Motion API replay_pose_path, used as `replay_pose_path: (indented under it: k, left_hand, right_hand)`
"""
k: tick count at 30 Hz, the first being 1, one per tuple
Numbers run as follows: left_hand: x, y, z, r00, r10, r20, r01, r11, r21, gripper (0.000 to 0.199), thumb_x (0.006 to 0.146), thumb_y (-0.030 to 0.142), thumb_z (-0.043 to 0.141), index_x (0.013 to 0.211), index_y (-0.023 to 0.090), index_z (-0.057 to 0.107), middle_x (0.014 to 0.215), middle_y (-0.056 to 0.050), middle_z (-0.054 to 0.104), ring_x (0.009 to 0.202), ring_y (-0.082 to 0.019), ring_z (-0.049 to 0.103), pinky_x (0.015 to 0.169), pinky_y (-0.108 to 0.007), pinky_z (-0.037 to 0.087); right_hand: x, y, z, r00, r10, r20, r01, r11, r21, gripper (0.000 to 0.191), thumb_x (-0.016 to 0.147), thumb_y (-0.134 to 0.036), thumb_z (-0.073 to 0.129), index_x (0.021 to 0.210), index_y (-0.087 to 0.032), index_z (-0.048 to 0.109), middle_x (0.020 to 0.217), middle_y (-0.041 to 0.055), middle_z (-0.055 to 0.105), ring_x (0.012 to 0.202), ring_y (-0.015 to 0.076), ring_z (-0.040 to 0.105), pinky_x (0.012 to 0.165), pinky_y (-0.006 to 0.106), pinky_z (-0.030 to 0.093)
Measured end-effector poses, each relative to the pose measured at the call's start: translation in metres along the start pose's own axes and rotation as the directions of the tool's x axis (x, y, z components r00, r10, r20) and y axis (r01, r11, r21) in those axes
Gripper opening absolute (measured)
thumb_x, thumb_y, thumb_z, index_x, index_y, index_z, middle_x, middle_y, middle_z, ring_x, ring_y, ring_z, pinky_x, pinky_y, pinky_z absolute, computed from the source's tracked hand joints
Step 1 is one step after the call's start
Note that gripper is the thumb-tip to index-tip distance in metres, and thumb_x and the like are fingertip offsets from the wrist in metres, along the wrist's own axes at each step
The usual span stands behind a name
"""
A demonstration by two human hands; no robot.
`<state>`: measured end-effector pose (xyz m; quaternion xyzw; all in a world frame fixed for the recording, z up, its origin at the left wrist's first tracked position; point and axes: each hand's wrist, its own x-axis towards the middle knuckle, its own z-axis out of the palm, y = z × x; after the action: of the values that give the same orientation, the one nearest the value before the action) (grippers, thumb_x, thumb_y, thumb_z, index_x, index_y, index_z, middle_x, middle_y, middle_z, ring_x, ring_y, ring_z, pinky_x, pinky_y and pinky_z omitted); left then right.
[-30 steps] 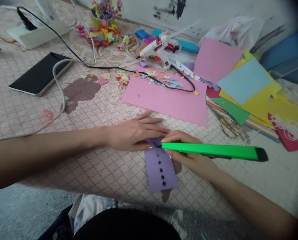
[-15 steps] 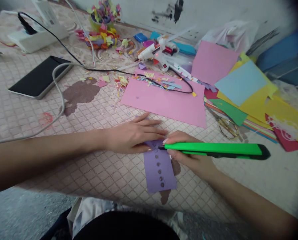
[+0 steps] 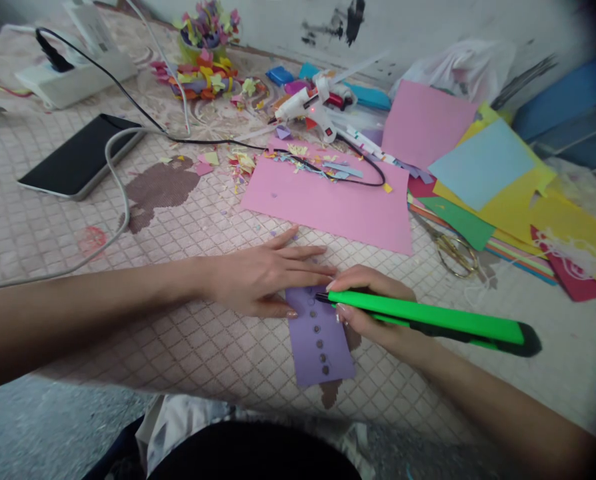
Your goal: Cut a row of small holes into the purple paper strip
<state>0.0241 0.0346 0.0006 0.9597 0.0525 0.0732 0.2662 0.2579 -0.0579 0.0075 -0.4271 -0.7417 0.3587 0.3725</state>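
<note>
A strip of purple paper (image 3: 303, 353) lies on the patterned tablecloth, with a column of small round holes down its middle. My left hand (image 3: 261, 279) rests flat across the paper's upper end, fingers stretched out and covering that part. In my right hand (image 3: 373, 303) is a green utility knife (image 3: 438, 315), gripped near its front. Its dark tip touches or hovers just over the paper by the upper circles; I cannot tell which. The knife's back end points to the right.
Beyond my hands lies a pink sheet (image 3: 328, 207) with paper scraps. A white glue gun (image 3: 305, 107) and its black cord are behind it. Gold-handled scissors (image 3: 455, 257) and coloured paper (image 3: 483, 167) are at right. A black tablet-like device (image 3: 81, 157) and power strip (image 3: 78, 80) are at left.
The knife's back end has swung down towards me while its tip stays near the same circles. My left thumb has shifted slightly down.
</note>
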Motion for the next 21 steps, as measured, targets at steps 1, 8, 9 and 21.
replay_pose_path:
  k: [1, 8, 9, 21]
  left_hand:
    - [0.0002, 0.0002, -0.0005, 1.000, -0.002, 0.007, 0.002, 1.000, -0.005, 0.066, 0.090, 0.033, 0.059, 0.149, 0.024, 0.030, 0.154, -0.006, 0.036, 0.148, -0.028, 0.017, 0.120, -0.055, -0.004]
    - [0.0020, 0.0020, 0.0017, 0.998, -0.034, -0.047, 0.032, 0.999, -0.043, 0.066, 0.088, 0.038, 0.065, 0.146, 0.024, 0.037, 0.149, -0.007, 0.044, 0.145, -0.031, 0.027, 0.119, -0.058, 0.002]
    - [0.0021, 0.0022, 0.0024, 0.998, -0.039, -0.048, 0.037, 0.998, -0.044, 0.066, 0.088, 0.038, 0.065, 0.146, 0.024, 0.037, 0.149, -0.008, 0.044, 0.145, -0.031, 0.027, 0.119, -0.058, 0.002]
    - [0.0024, 0.0041, 0.0066, 0.996, -0.089, -0.027, 0.089, 0.996, 0.007, 0.065, 0.090, 0.041, 0.063, 0.145, 0.019, 0.036, 0.150, -0.009, 0.041, 0.146, -0.031, 0.025, 0.120, -0.057, 0.000]
  right_hand:
    - [0.0003, -0.0006, -0.0001, 1.000, 0.003, -0.001, -0.003, 1.000, -0.001, 0.019, 0.083, -0.013, 0.062, 0.099, -0.024, 0.065, 0.092, 0.0021, 0.069, 0.084, 0.0160, 0.065, 0.075, 0.030, 0.053]
    - [0.0017, -0.0016, 0.0008, 1.000, 0.004, 0.007, -0.004, 1.000, -0.017, 0.019, 0.083, -0.012, 0.063, 0.098, -0.024, 0.065, 0.092, 0.0023, 0.068, 0.084, 0.0154, 0.064, 0.075, 0.030, 0.053]
    - [0.0018, -0.0016, 0.0010, 1.000, -0.005, 0.010, 0.006, 1.000, -0.017, 0.020, 0.083, -0.012, 0.063, 0.099, -0.024, 0.065, 0.092, 0.0023, 0.068, 0.085, 0.0158, 0.065, 0.074, 0.030, 0.053]
    - [0.0031, -0.0058, 0.0046, 1.000, -0.013, 0.000, 0.013, 0.999, -0.048, 0.018, 0.083, -0.012, 0.061, 0.096, -0.024, 0.064, 0.087, 0.0022, 0.068, 0.080, 0.0157, 0.065, 0.072, 0.031, 0.054]
